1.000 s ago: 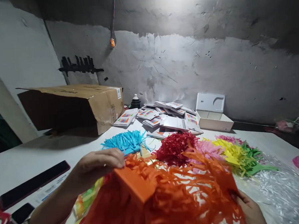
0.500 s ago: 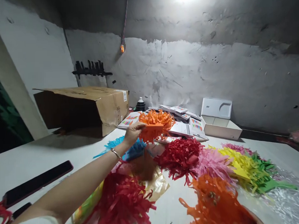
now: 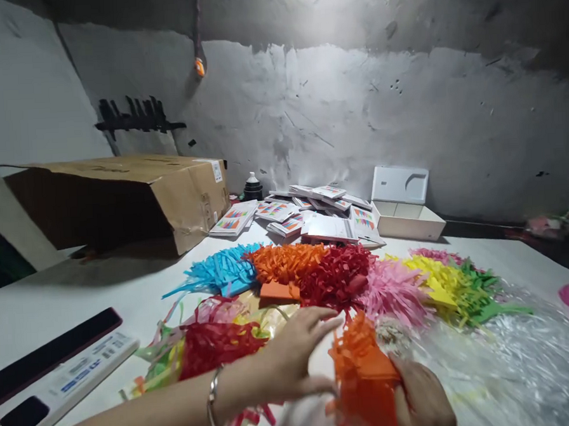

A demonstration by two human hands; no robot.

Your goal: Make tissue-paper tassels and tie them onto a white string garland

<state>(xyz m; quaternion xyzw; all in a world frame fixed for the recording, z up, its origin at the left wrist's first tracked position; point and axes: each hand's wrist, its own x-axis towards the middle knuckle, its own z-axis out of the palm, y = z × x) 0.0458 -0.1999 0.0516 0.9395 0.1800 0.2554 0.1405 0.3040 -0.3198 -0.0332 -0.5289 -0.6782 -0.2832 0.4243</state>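
Note:
My right hand (image 3: pixel 423 391), at the lower right, grips an orange tissue-paper fringe (image 3: pixel 370 393) with a flat upper band. My left hand (image 3: pixel 301 349), a silver bangle on its wrist, is just left of this fringe; thumb and fingers are apart with nothing between them. Beyond it lies another orange fringe bunch (image 3: pixel 287 264), between a blue bunch (image 3: pixel 225 270) and a dark red bunch (image 3: pixel 338 277). Pink (image 3: pixel 396 290), yellow (image 3: pixel 436 284) and green (image 3: pixel 489 291) bunches continue to the right. A red fringe (image 3: pixel 219 347) is partly behind my left forearm.
An open cardboard box (image 3: pixel 183 199) stands at the back left. Flat printed packs (image 3: pixel 279 213) are piled by the wall, beside an open white box (image 3: pixel 411 222). Clear plastic (image 3: pixel 535 359) spreads at the right. A dark phone (image 3: pixel 58 352) lies at the left.
My left hand has set the orange bunch down between blue and dark red, let go, and come back toward me. My right hand has brought the other orange fringe further into view.

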